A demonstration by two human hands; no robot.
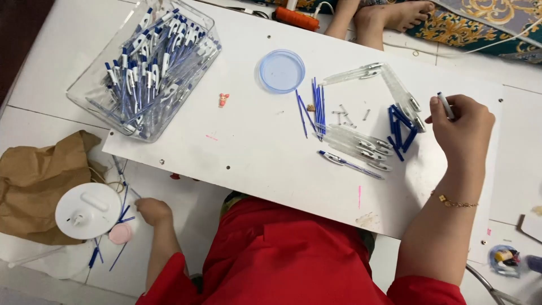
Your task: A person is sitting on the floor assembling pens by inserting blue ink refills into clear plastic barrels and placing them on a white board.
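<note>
Looking down from the head camera, the right hand [463,127] is curled shut around a small pen part [446,105], pinched between thumb and finger above the white board [254,141]. Just beside it lie dark blue pen caps [400,131] and clear pen barrels [361,144]. More to the left are thin blue refills [317,107], tiny springs [344,117] and a round blue lid [282,70].

The left hand [152,210] is down on the floor, loosely closed. It touches some loose blue refills [121,217] near a white round lid [87,210]. I cannot tell if it holds one.

A clear tub [147,65] at the far left is full of finished pens.

To do this bit well, I think the right hand should keep the part straight and push gently, so the thin refill does not bend. Picking one refill at a time would help too.
</note>
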